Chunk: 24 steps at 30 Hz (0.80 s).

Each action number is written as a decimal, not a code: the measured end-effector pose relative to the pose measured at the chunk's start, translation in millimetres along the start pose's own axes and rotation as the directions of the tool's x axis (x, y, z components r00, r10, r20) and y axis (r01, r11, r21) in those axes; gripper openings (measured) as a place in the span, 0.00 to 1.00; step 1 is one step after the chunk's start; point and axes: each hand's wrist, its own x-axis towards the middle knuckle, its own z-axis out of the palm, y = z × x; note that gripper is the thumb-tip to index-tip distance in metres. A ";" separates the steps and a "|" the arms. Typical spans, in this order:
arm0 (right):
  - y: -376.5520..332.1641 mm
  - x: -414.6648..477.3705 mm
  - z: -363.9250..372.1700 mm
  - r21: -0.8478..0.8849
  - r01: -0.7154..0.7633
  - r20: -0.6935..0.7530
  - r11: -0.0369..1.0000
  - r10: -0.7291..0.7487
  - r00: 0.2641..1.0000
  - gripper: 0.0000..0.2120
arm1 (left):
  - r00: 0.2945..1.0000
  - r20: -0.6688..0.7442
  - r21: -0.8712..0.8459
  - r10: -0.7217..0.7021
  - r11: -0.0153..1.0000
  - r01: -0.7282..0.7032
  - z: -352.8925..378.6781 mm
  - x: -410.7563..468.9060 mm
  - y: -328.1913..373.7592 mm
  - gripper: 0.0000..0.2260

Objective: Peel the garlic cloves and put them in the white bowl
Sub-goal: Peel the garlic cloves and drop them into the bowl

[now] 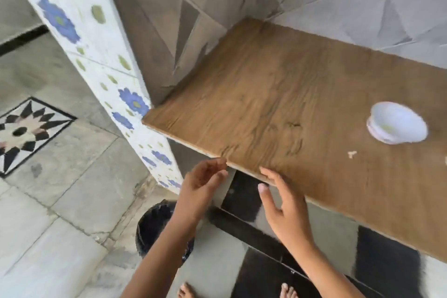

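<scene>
White bowl (396, 126), upright on the wooden counter (266, 94), is probably light and brittle, best lifted by its rim. A pale scrap (352, 153) just beside the bowl may be clove or skin; blur hides the bowl's contents. Well left of the bowl, the right hand (283, 203) lies flat-fingered on the counter edge, and the left hand (203, 184) is cupped below it, seemingly empty.

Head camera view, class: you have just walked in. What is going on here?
A barefoot person stands at the wooden counter. The left hand is cupped just below its front edge, above a dark bin on the floor, while the right hand lies open with fingers on the edge. The white bowl sits further right on the counter, a pale scrap near it. No garlic is plainly visible in either hand.
</scene>
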 end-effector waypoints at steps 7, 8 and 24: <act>89.4 -7.4 -155.6 -0.134 -0.036 -0.251 0.990 0.001 0.968 0.17 | 0.953 0.241 0.178 0.182 0.958 -0.227 183.6 21.1 37.0 0.06; 105.4 -7.3 -175.6 -0.167 -0.044 -0.270 0.985 -0.003 0.963 0.17 | 0.945 0.253 0.235 0.206 0.934 -0.267 209.1 24.8 36.8 0.06; 198.5 -5.8 -233.9 -0.664 -0.178 -0.026 0.726 0.215 0.976 0.34 | 0.915 0.338 0.859 0.219 0.326 -0.395 289.1 71.5 18.7 0.10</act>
